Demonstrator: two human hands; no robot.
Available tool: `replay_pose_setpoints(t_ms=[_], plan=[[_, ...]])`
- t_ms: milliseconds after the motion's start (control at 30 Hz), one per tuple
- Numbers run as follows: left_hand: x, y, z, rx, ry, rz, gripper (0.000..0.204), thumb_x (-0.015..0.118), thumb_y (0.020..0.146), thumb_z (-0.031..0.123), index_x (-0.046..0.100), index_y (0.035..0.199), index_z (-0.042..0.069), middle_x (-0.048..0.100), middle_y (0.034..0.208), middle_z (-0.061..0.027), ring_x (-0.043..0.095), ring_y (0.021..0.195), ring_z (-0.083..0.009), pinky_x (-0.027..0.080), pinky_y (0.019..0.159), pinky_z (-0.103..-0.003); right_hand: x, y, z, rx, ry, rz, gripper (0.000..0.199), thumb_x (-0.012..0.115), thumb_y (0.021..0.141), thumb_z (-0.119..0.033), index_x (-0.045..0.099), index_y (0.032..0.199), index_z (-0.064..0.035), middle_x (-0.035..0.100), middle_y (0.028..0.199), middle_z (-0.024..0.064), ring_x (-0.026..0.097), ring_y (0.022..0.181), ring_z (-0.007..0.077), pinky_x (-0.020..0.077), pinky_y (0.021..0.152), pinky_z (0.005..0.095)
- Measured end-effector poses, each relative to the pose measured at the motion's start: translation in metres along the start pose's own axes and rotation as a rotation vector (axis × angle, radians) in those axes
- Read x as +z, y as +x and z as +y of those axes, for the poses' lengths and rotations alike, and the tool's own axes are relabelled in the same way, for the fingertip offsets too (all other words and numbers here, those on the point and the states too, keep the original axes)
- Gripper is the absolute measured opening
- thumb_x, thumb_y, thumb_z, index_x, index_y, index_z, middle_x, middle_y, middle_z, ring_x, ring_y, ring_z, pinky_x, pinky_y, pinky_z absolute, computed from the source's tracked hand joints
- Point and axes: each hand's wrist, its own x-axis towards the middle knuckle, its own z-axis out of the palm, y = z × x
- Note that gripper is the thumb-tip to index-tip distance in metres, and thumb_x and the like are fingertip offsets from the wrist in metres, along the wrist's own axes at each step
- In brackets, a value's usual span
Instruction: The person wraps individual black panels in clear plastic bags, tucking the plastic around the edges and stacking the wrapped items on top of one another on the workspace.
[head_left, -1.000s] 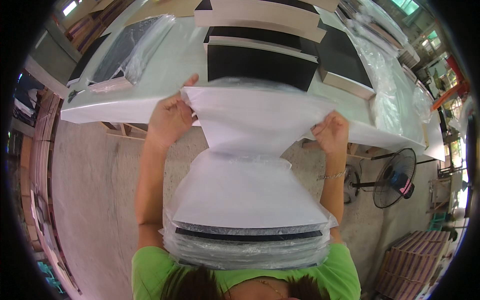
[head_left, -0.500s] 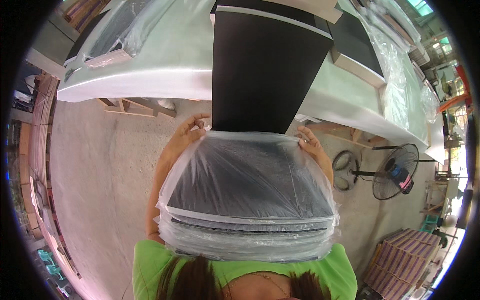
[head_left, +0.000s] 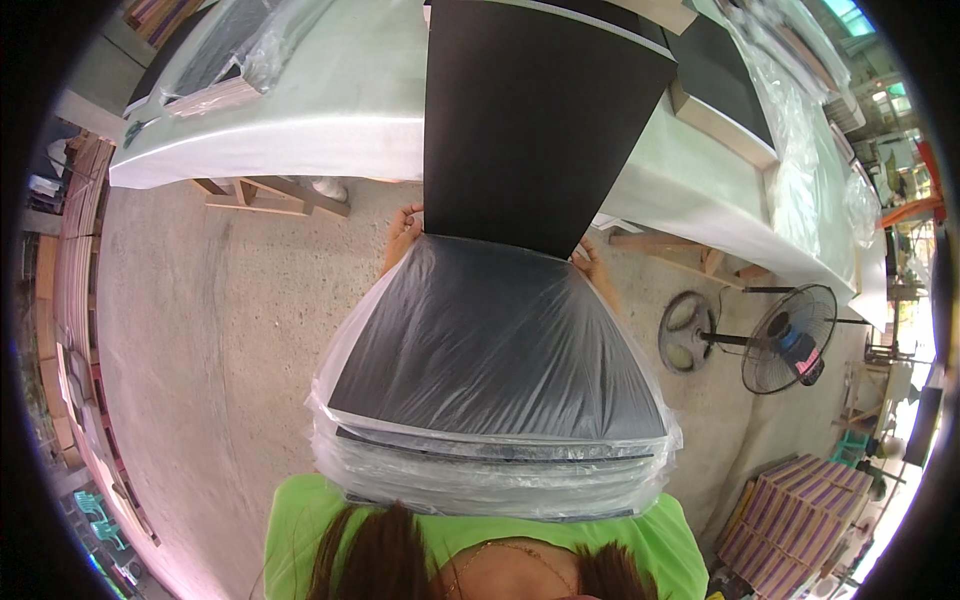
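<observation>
A large flat black panel [head_left: 535,130] reaches from the table toward me. Its near end meets the mouth of a clear plastic bag [head_left: 490,350], drawn taut and wrinkled over a dark surface; how far the panel sits inside I cannot tell. At the mouth's left corner my left hand [head_left: 403,232] is closed on the bag's edge, beside the panel. My right hand [head_left: 592,270] pinches the opposite corner, its fingertips partly hidden by the panel. Closest to my body lies a stack of plastic-wrapped panels [head_left: 500,475], the bag lying on top.
A pale-covered table [head_left: 270,145] spans the far side, bearing another black panel [head_left: 715,80] and a plastic-wrapped bundle [head_left: 215,95]. To the right stand a fan [head_left: 790,340] and a striped box-like stack [head_left: 800,520]. Wooden supports [head_left: 270,195] show under the table.
Both hands have moved away from me and closer together, pulling the bag's mouth farther out to the panel's near end. The plastic is now stretched tighter.
</observation>
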Motion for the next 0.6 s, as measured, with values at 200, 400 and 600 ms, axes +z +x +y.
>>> replay_pose_setpoints(t_ms=[200, 400, 600], plan=[[0.016, 0.004, -0.006, -0.036, 0.259, 0.146, 0.031, 0.045, 0.094, 0.021, 0.048, 0.119, 0.002, 0.055, 0.101, -0.0064, 0.052, 0.088, -0.0104, 0.043, 0.075, -0.023, -0.003, 0.012, 0.024, 0.006, -0.041, -0.005, 0.039, 0.053, 0.086, -0.004, 0.045, 0.125, -0.0063, 0.056, 0.108, 0.0143, 0.055, 0.090, 0.0230, 0.0457, 0.080, 0.0333], [0.009, 0.000, -0.003, -0.037, 0.347, 0.116, 0.034, 0.047, 0.094, 0.025, 0.049, 0.119, 0.002, 0.056, 0.111, -0.0097, 0.052, 0.095, -0.0125, 0.042, 0.081, -0.025, -0.002, 0.019, 0.042, -0.061, -0.266, 0.019, 0.036, 0.052, 0.088, -0.006, 0.047, 0.123, -0.0066, 0.055, 0.111, 0.0138, 0.054, 0.095, 0.0230, 0.0441, 0.082, 0.0347], [0.026, -0.004, 0.001, -0.074, 0.502, 0.120, 0.032, 0.050, 0.093, 0.023, 0.050, 0.117, 0.001, 0.056, 0.111, -0.0094, 0.052, 0.097, -0.0124, 0.041, 0.082, -0.025, -0.019, 0.016, 0.050, -0.530, -0.902, 0.135, 0.033, 0.051, 0.089, -0.009, 0.049, 0.122, -0.0068, 0.055, 0.113, 0.0133, 0.053, 0.099, 0.0231, 0.0426, 0.085, 0.0361]])
